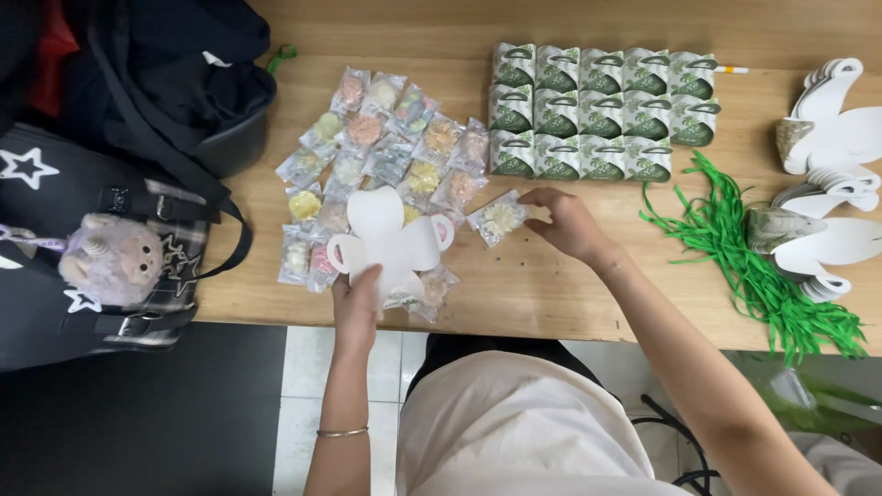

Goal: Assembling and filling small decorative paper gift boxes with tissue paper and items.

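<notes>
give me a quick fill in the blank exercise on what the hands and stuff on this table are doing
1. The left hand holds a flat ____ card cutout.
2. The right hand touches a small clear sweet packet lying on the ____ table.
3. The loose ribbon strips near the right forearm are ____.
4. The folded green boxes stand in ____ rows.

Missing words: white; wooden; green; three
</notes>
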